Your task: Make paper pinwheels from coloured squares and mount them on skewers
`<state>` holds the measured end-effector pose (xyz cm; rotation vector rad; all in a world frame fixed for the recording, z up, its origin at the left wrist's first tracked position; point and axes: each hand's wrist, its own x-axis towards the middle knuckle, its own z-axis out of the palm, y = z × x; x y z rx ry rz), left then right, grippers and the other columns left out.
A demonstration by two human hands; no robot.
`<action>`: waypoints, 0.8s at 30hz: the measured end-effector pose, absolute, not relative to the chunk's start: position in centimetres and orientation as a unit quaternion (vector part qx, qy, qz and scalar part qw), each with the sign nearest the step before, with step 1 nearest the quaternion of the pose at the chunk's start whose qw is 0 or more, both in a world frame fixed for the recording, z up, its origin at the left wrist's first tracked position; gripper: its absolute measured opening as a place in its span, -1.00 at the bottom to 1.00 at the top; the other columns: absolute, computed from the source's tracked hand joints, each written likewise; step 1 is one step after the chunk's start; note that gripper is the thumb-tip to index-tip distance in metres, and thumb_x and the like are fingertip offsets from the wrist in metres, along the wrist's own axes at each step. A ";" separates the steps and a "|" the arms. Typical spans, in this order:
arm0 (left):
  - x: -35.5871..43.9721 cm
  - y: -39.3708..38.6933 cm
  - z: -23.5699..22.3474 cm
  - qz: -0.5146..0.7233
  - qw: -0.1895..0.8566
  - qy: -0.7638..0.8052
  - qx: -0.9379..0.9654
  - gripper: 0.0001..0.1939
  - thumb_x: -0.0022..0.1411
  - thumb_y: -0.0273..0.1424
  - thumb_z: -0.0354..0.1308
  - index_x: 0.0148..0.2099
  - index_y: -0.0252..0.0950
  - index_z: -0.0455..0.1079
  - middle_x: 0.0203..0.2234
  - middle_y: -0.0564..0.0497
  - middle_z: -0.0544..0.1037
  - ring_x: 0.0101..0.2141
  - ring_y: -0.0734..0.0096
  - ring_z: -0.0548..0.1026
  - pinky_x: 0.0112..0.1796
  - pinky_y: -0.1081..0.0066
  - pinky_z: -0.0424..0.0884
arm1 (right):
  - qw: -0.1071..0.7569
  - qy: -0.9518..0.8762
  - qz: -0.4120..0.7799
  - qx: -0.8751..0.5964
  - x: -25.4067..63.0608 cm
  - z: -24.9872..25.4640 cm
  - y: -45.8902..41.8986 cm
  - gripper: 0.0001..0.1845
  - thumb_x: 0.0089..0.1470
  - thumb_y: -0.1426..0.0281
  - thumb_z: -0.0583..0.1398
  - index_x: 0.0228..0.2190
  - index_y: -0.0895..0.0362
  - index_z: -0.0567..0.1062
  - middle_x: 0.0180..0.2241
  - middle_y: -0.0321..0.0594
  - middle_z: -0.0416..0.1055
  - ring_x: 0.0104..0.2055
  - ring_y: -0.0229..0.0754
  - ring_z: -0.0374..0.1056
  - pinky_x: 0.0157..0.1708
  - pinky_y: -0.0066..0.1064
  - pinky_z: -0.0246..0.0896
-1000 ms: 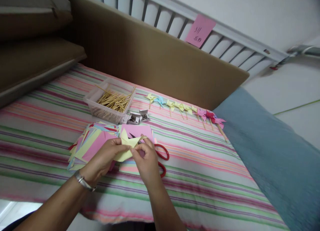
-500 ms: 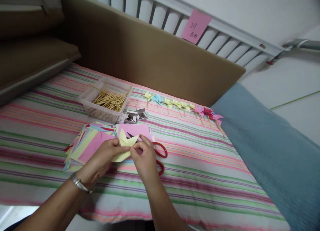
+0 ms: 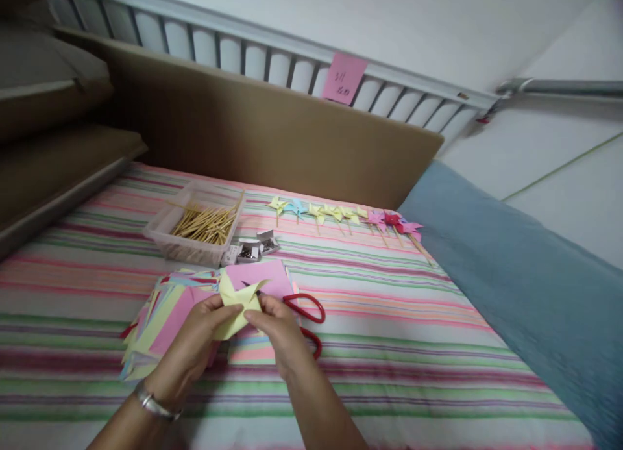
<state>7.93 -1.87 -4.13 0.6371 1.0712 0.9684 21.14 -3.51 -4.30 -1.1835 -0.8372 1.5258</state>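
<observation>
Both my hands pinch a pale yellow paper pinwheel low in the middle of the view. My left hand, with a metal bracelet at the wrist, grips its left side. My right hand holds its right side with fingertips pressed at the centre. Beneath them lies a spread pile of coloured paper squares and a pink sheet. Red-handled scissors lie just right of my right hand.
A clear plastic tub of wooden sticks stands behind the paper, with small open boxes of pins beside it. A row of finished pinwheels lies further back. A brown board backs the striped cloth; blue fabric lies right.
The view has tilted and shifted, so the scene sits lower and further left. My hands stay on the yellow pinwheel and have folded its points closer to the centre.
</observation>
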 end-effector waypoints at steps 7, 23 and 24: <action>8.3 -2.1 -4.6 0.434 0.675 0.513 0.305 -0.69 -0.28 -0.34 0.37 -0.37 -0.32 0.53 -0.54 -0.04 0.60 -0.55 0.32 0.48 -0.49 0.44 0.32 | 0.502 -0.353 0.613 -0.497 20.4 -4.1 -3.7 -0.78 -0.24 0.47 0.24 -0.42 0.16 0.58 -0.45 -0.30 0.52 -0.40 -0.15 0.40 -0.34 -0.39 0.25; 1.3 -0.1 -1.3 0.632 0.593 0.473 0.158 -0.80 -0.22 -0.60 0.31 -0.45 -0.29 0.46 -0.58 0.15 0.58 -0.55 0.56 0.49 -0.53 0.68 0.37 | 0.384 -0.605 0.268 -0.644 21.7 -5.2 -0.4 -0.78 0.01 0.44 0.11 -0.33 0.14 0.55 -0.34 -0.16 0.54 -0.31 -0.16 0.44 -0.31 -0.39 0.30; 1.1 -0.2 -1.0 0.639 0.590 0.470 0.149 -0.80 -0.22 -0.60 0.30 -0.46 -0.28 0.45 -0.58 0.16 0.58 -0.55 0.55 0.49 -0.53 0.67 0.37 | 0.365 -0.620 0.246 -0.649 21.5 -5.0 0.5 -0.79 0.00 0.45 0.13 -0.37 0.11 0.57 -0.33 -0.18 0.54 -0.28 -0.15 0.44 -0.27 -0.37 0.28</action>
